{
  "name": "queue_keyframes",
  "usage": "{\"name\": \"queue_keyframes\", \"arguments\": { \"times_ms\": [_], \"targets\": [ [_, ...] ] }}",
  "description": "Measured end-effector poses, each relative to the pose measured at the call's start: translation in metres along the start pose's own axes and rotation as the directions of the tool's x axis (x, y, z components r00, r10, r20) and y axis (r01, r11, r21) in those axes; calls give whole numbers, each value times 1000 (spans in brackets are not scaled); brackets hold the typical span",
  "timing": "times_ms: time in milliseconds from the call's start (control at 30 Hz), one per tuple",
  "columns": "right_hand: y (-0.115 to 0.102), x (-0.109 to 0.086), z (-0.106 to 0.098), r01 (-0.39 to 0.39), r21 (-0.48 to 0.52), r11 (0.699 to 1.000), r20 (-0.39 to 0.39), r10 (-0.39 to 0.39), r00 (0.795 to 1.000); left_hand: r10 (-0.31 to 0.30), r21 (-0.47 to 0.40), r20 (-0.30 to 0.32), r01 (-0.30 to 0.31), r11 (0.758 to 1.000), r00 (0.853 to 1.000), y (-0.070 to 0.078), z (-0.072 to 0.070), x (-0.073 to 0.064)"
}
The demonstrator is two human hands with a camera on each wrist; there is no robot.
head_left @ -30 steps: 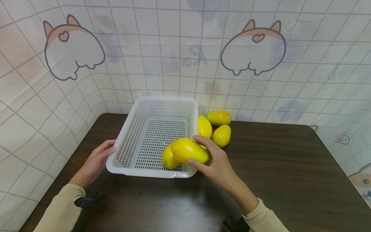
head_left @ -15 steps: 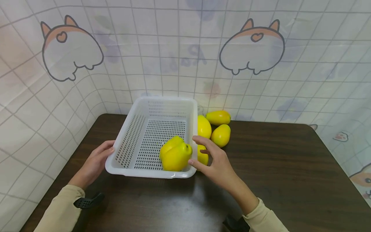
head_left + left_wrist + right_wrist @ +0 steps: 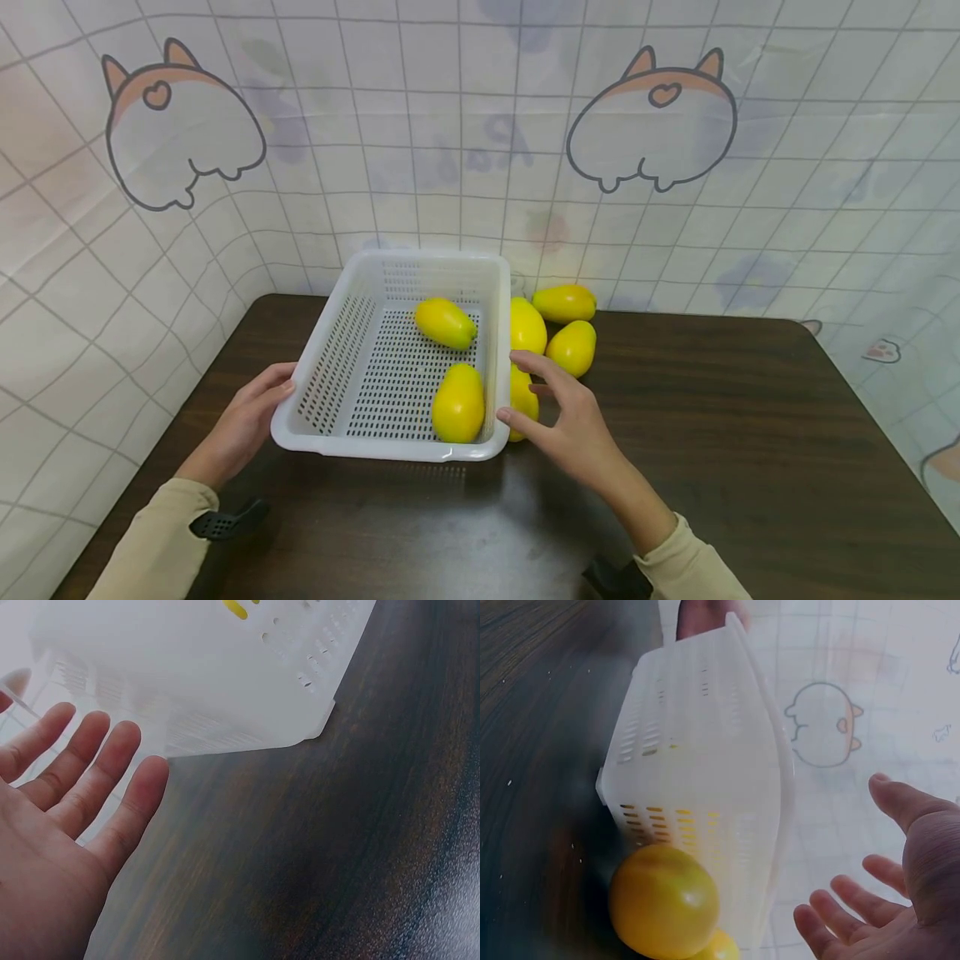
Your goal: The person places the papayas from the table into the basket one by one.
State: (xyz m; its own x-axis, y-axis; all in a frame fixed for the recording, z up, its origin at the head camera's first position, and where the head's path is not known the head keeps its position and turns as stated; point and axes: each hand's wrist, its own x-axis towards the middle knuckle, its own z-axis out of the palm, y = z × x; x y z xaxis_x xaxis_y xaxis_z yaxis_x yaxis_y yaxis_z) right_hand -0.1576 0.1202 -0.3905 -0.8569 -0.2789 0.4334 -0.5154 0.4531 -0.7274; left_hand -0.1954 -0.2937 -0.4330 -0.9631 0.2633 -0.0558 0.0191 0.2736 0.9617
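The white plastic basket point(image 3: 390, 451) has perforated sides and floor and stands on the table's left part. Inside lie two yellow mangoes: one mango point(image 3: 446, 323) toward the far side, the other mango point(image 3: 458, 403) near the front right corner. My left hand point(image 3: 243, 421) holds the basket's left rim, thumb at the rim and fingers extended along the outside in the left wrist view. My right hand point(image 3: 573, 421) is at the right rim with fingers spread and nothing between them. Beside it, partly hidden, another mango point(image 3: 523, 404) lies against the basket's outer wall.
More yellow mangoes sit outside the basket's right side: a mango point(image 3: 528, 326) against the wall, a mango point(image 3: 572, 348) beside it and a mango point(image 3: 564, 303) behind. The dark wooden table point(image 3: 712, 433) backs onto a grid-patterned curtain point(image 3: 480, 125).
My right hand has let go of a mango into the basket and drawn slightly right. The mangoes inside have rolled apart, one toward the far side. My left hand stays at the rim.
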Motion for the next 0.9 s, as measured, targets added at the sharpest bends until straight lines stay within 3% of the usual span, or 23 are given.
{"name": "queue_keyframes", "arguments": {
  "times_ms": [900],
  "targets": [
    [11,-6,-5,-43,9,999,-10,43,999,-2,12,2,2,1000,1000,1,0,1]
  ]
}}
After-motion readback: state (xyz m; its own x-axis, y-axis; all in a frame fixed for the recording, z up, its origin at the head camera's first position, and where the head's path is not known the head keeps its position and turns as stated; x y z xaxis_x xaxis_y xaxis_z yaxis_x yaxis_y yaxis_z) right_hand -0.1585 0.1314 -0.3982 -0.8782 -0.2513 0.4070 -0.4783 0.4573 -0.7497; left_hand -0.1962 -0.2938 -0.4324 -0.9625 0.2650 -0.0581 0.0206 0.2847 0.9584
